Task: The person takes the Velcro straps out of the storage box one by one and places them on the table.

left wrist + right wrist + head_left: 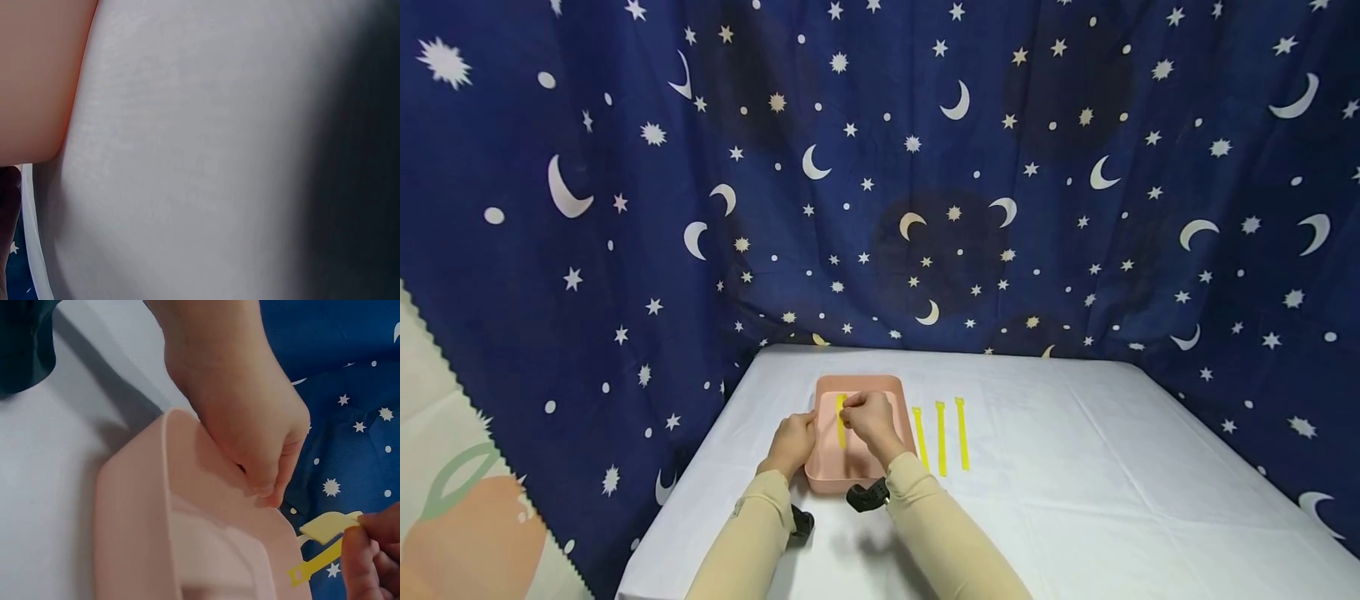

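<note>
My left hand (793, 442) grips the left rim of a pink plastic tray (859, 485), also seen in the right wrist view. Over the tray, my right hand (871, 417) pinches a yellow cable strap (841, 425) between thumb and fingertips. The right wrist view shows this strap's slotted end (300, 574) hanging below the fingers, with a paler yellow piece (328, 526) beside it; whether both belong to one strap I cannot tell. On the table just right of the tray lie three similar yellow straps (942, 439), side by side.
A white cloth covers the table (1075, 467). Behind it hangs a dark blue curtain (880, 250) with moons and stars. Each wrist wears a black camera mount, one of them the right mount (868, 495) by the tray's near edge.
</note>
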`<state>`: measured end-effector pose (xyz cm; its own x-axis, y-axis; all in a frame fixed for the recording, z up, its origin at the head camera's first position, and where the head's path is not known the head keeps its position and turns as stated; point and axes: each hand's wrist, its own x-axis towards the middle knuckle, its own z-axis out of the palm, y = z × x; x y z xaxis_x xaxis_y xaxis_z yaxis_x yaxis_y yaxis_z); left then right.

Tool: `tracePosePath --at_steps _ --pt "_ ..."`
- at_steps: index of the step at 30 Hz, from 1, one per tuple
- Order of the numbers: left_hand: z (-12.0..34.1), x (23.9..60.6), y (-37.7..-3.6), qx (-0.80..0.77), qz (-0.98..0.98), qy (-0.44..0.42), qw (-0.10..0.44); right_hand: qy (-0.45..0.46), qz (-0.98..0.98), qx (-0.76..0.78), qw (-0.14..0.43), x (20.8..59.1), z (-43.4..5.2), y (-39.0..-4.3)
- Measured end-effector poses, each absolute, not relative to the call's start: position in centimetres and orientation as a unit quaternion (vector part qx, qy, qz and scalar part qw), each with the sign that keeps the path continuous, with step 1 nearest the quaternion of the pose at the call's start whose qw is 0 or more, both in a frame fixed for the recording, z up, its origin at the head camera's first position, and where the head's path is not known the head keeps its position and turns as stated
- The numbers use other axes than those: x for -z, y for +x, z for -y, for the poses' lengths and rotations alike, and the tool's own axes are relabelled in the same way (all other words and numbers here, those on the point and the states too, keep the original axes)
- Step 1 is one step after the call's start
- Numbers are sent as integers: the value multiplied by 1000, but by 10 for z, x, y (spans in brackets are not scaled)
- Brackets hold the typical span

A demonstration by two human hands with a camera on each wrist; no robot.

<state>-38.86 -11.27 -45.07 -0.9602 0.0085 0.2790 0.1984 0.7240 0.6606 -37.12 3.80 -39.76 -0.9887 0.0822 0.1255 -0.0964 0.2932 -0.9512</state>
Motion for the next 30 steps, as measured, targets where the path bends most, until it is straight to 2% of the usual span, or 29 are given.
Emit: tracePosePath --at_steps 14,30 --pt "114 452 -388 364 921 -58 124 23 794 -599 105 377 -47 -377" --pt "114 450 -391 364 919 -63 137 -17 808 -583 86 353 -79 -384"
